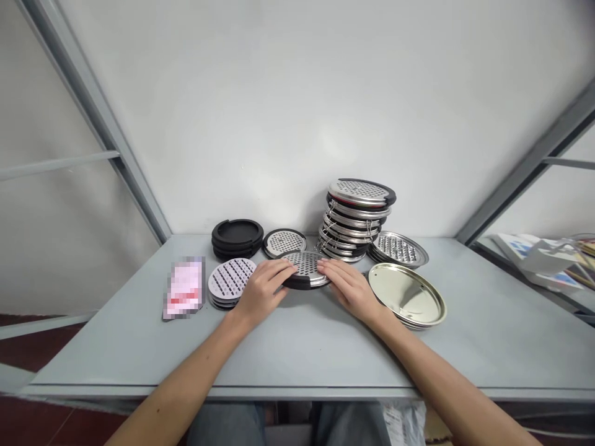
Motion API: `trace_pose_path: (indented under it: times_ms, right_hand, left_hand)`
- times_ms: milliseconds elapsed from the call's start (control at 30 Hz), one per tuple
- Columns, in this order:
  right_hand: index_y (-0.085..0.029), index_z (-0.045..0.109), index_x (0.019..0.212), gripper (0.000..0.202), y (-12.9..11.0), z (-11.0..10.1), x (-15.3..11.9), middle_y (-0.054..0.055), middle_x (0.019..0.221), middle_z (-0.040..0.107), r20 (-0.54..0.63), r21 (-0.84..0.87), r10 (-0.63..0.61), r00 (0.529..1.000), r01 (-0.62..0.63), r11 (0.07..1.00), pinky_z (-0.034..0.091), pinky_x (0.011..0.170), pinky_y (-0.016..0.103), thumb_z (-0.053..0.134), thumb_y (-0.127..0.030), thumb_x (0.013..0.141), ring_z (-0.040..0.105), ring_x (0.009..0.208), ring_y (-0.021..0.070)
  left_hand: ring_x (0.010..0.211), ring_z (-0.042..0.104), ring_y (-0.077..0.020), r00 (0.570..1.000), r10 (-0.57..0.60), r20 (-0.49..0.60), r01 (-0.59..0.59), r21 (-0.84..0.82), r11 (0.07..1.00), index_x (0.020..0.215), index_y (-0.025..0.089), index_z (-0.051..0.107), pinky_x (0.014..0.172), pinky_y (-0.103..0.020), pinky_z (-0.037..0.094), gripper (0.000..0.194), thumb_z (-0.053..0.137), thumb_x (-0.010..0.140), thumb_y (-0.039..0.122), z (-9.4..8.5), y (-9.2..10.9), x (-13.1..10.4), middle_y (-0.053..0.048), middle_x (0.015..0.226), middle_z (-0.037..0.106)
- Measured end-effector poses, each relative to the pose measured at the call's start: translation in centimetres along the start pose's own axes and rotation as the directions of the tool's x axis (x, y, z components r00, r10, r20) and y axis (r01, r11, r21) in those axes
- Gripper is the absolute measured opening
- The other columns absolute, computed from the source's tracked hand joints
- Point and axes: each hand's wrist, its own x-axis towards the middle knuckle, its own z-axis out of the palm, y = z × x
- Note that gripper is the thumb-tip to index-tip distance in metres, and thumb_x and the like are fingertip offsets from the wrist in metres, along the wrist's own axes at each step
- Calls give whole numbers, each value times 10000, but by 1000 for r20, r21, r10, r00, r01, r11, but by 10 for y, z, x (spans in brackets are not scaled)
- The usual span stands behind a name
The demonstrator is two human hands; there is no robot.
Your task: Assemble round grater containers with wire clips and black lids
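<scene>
My left hand grips the left side of a round perforated metal disc with a black rim. On the opposite side, the fingers of my right hand lie over its edge. Both hands hold it slightly above the table, tilted a little toward me; the fingers' undersides are hidden. Close to my left hand sits a short stack of pale slotted discs. By my right hand is a stack of shiny gold-toned round plates. Behind the held disc lies a similar black-rimmed disc.
At the back rises a tall stack of metal discs with wire clips. Beside it are metal plates with raised holes. Black rings are piled back left, and a blurred pink item lies on the grey table. Metal posts flank it.
</scene>
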Motion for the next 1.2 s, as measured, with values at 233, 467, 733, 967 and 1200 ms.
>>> trace_pose_path:
  times_ms: [233,467,733,967,1200]
  right_hand:
    - [-214,497,1337,428,-3,-3,-3,123,1195,646,23,165,166,986,-167,972,509,945,435,534,-254,913,602,1106,250]
    - [-202,538,1310,538,2,-19,2,155,1351,543,303,406,272,913,-382,830,384,1052,513,514,-534,887,496,1256,307]
    - [-218,513,1351,604,1,-12,1,155,1479,409,454,400,316,833,-507,764,343,1081,531,641,-482,822,396,1354,333]
    - [-178,492,1376,916,2,-12,0,192,1484,384,542,361,283,791,-523,772,344,1087,528,787,-579,608,416,1334,363]
    - [-195,494,1383,964,1,-16,1,172,1464,423,554,365,245,795,-497,787,353,1085,529,807,-587,560,443,1315,365]
  left_hand:
    - [1016,641,-215,999,-36,-10,35,-77,996,1234,199,552,892,-394,535,368,589,875,130,3,1,-6,-88,1092,681]
    - [1098,616,-203,995,-26,92,41,-166,985,1218,209,573,950,-390,527,352,556,880,110,3,3,-5,-91,1188,642]
    - [1115,601,-205,979,-26,200,66,-197,978,1169,216,603,973,-385,509,352,621,834,111,1,3,-5,-79,1194,628]
    - [1249,494,-266,927,-130,352,179,-113,977,1394,236,397,1057,-447,425,756,761,731,225,2,7,-2,-109,1347,523]
    - [1298,442,-335,911,-146,385,214,-140,967,1431,234,345,1092,-510,364,1055,826,556,575,0,7,-1,-141,1403,478]
